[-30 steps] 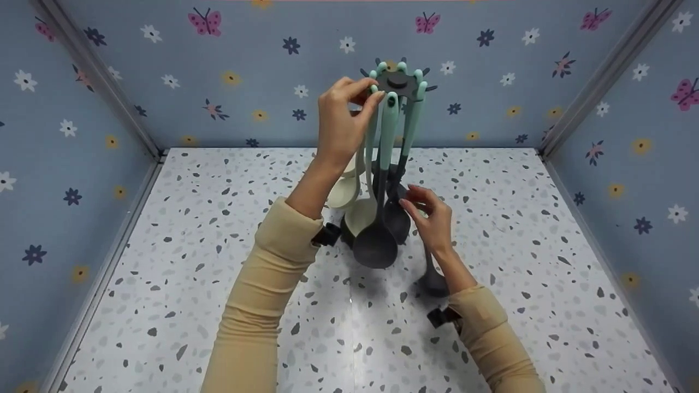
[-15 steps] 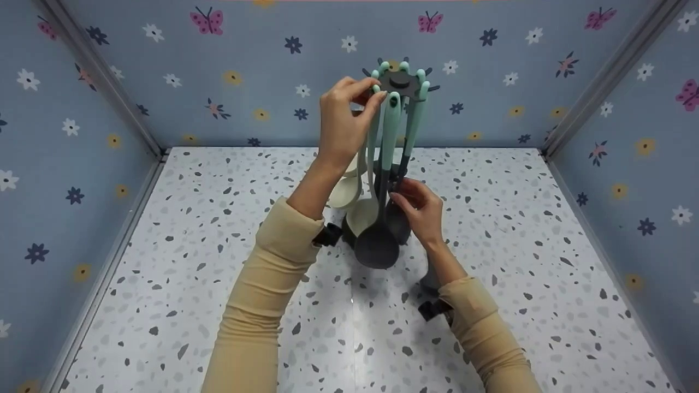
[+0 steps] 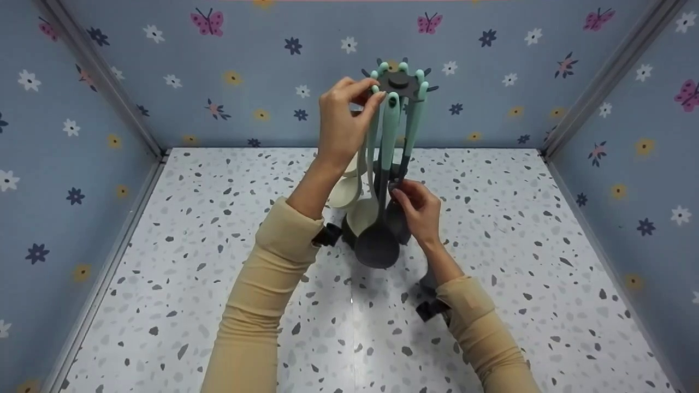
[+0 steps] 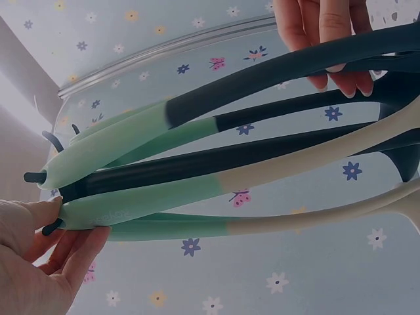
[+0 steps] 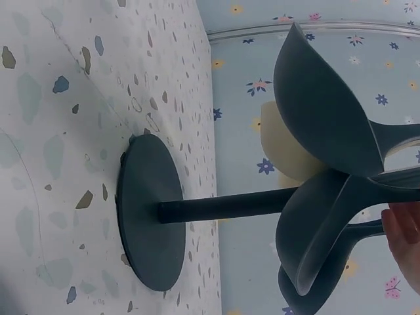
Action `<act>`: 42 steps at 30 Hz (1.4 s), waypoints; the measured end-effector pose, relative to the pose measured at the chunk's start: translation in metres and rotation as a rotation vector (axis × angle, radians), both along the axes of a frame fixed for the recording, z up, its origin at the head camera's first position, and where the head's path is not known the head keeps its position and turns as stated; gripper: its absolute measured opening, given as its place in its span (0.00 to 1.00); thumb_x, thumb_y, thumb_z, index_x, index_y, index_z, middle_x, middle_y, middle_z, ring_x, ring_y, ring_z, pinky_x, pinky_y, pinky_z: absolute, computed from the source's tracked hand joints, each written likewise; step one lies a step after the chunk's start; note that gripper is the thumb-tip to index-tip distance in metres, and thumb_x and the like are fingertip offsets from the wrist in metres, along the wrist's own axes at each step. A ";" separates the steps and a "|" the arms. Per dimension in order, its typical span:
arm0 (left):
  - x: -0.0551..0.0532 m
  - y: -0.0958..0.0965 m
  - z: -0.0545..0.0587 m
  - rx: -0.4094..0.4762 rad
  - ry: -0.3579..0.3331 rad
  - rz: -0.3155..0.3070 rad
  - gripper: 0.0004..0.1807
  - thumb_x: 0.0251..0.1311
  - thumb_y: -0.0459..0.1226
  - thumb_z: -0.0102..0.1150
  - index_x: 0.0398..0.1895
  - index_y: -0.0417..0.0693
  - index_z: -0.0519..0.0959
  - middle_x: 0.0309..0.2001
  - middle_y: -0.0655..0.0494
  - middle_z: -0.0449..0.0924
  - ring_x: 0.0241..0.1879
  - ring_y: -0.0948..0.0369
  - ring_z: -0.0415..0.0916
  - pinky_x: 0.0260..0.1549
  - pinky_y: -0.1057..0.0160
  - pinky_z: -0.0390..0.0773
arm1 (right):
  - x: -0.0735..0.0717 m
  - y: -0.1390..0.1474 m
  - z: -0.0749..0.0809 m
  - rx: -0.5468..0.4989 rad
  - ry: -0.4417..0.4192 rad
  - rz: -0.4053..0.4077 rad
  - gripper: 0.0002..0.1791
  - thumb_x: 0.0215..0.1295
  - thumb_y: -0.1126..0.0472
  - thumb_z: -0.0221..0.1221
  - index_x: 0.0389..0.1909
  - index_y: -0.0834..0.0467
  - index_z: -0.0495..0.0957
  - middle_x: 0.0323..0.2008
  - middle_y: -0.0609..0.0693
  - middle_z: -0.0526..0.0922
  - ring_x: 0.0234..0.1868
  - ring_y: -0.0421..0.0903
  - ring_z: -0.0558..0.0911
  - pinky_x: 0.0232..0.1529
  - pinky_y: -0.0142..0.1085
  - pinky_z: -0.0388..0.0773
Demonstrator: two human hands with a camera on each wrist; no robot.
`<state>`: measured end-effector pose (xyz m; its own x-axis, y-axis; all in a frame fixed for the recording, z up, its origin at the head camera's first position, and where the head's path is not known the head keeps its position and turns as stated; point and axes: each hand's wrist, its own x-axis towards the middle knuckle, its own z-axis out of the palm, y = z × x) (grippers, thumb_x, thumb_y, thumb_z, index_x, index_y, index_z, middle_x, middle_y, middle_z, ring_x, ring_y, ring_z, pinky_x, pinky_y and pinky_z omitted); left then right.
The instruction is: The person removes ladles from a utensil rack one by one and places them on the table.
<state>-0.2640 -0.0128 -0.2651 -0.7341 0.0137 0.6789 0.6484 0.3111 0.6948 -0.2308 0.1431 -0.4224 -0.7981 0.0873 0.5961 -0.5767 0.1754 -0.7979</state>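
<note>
A black utensil rack point(image 3: 397, 82) stands upright with several green-handled kitchen utensils hanging round it. My left hand point(image 3: 341, 123) pinches the upper end of a cream spoon's green handle point(image 4: 151, 202) at a hook. The cream spoon's head point(image 3: 360, 215) hangs below. My right hand point(image 3: 426, 215) pinches the neck of a dark spoon point(image 5: 315, 226) low on the rack's right side; part of its grip is hidden in the head view. A dark ladle point(image 3: 377, 248) hangs at the front, its handle point(image 3: 390, 131) between my hands.
The rack's round base point(image 5: 152, 216) rests on the speckled tabletop point(image 3: 218, 305). Another dark utensil point(image 3: 428, 279) is partly hidden by my right forearm. Another cream utensil point(image 3: 344, 194) hangs at the left. Flowered walls point(image 3: 262, 60) enclose the back and sides.
My right hand has moved left and closed in on the dark spoon's neck, then stayed nearly still. My left hand keeps its place at the top of the rack.
</note>
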 end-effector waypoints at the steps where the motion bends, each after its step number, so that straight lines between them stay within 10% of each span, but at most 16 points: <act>1: 0.000 0.000 0.000 0.001 0.001 0.000 0.11 0.55 0.35 0.57 0.38 0.36 0.80 0.30 0.49 0.74 0.30 0.62 0.74 0.27 0.73 0.76 | 0.000 0.000 0.000 -0.001 0.006 -0.004 0.08 0.55 0.76 0.56 0.35 0.77 0.74 0.31 0.67 0.78 0.29 0.59 0.78 0.30 0.31 0.77; 42: 0.000 0.000 0.001 -0.004 -0.008 -0.004 0.11 0.56 0.36 0.57 0.37 0.36 0.80 0.30 0.48 0.73 0.30 0.62 0.74 0.26 0.73 0.76 | 0.005 0.015 -0.001 -0.135 0.119 -0.049 0.07 0.52 0.81 0.54 0.34 0.79 0.73 0.30 0.70 0.78 0.30 0.55 0.80 0.31 0.38 0.79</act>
